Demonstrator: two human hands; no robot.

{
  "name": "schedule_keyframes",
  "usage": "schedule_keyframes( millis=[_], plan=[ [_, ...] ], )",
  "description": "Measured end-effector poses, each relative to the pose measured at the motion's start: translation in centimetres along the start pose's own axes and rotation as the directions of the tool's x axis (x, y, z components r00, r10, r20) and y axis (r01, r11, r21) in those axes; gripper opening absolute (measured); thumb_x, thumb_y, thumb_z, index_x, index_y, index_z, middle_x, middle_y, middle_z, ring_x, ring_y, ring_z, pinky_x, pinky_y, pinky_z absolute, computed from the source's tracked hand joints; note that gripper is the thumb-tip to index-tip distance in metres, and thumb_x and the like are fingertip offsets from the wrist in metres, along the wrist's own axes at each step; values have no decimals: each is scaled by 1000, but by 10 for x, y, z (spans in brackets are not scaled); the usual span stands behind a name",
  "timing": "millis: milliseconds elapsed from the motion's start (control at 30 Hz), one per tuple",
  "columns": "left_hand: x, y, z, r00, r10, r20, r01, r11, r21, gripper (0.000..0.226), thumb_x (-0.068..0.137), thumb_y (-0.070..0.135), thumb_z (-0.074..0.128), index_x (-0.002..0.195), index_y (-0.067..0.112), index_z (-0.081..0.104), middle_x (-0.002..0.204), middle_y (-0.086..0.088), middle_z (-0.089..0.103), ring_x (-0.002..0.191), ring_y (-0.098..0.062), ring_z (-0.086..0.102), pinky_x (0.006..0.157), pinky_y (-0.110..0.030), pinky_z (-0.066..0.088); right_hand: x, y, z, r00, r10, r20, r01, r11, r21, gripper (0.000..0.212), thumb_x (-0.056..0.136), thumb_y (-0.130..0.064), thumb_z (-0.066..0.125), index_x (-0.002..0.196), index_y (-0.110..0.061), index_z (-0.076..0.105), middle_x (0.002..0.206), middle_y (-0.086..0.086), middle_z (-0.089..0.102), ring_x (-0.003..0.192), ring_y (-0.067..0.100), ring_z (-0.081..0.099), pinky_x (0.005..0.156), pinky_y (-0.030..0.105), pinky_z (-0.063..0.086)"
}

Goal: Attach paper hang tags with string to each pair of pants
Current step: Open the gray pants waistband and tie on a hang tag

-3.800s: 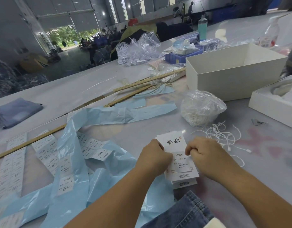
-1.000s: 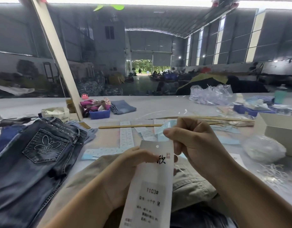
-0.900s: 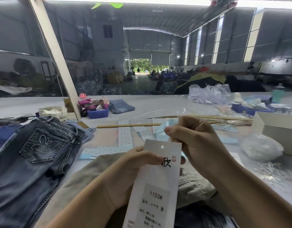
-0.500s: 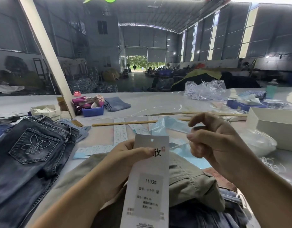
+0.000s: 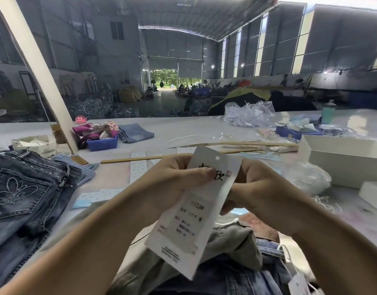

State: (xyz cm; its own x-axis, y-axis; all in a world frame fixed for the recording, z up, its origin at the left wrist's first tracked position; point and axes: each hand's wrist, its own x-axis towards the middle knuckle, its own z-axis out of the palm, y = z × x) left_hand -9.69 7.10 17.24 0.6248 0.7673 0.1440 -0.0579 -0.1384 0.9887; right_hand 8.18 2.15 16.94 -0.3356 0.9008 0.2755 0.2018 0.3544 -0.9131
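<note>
1. The hang tag (image 5: pixel 196 207) is being held up between both hands, above the pants (image 5: pixel 230 241).
2. The left hand (image 5: pixel 174 177) is pinching its upper face; keep the punched hole uncovered.
3. The right hand (image 5: pixel 260 188) is curling behind the tag; whether it is holding string is hidden. Thread through the hole steadily.

One camera only, worn on the person's head, so no second view shares the scene. It looks forward and slightly down across a long work table (image 5: pixel 183 133) toward the far open doorway (image 5: pixel 164 78) of the hall. It sits very close to the left hand (image 5: pixel 172 177) and right hand (image 5: pixel 255 188), which fill the near centre with a hang tag (image 5: pixel 196 209) between them. The wide lens bends a slanting post (image 5: pixel 34 67) at far left and a white box (image 5: pixel 342 162) at right.
</note>
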Motion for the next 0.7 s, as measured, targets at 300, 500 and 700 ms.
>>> schedule_keyframes(
  millis=[300, 500, 700],
  plan=[
    [10, -8, 11, 1000, -8, -11, 9, 997, 80, 25, 75, 26, 71, 97, 16, 77, 91, -9, 75, 71, -18, 66, 59, -24, 51, -7, 14, -4, 994, -44, 95, 32, 992, 124, 34, 80, -2, 64, 113, -3, 65, 110, 24, 67, 110, 32, 65, 94, 45, 53],
    [14, -1, 7, 997, 42, 63, -48, 994, 96, 23, 81, 20, 67, 100, 10, 74, 97, -14, 75, 80, -29, 72, 72, -41, 58, -6, 22, -5, 999, -8, -32, 11, 994, 109, 15, 77, 0, 53, 84, 8, 63, 78, 25, 59, 65, 32, 52, 51, 29, 42],
    [19, 3, 8, 997, 71, 17, -73, 975, 208, 15, 77, 27, 69, 89, 29, 78, 89, 0, 77, 72, -14, 71, 59, -23, 54, -13, 21, -15, 991, 105, -82, -94, 988, 121, 21, 74, -5, 49, 54, -12, 50, 46, 0, 34, 40, 11, 25, 42, 19, 26]
  ],
)
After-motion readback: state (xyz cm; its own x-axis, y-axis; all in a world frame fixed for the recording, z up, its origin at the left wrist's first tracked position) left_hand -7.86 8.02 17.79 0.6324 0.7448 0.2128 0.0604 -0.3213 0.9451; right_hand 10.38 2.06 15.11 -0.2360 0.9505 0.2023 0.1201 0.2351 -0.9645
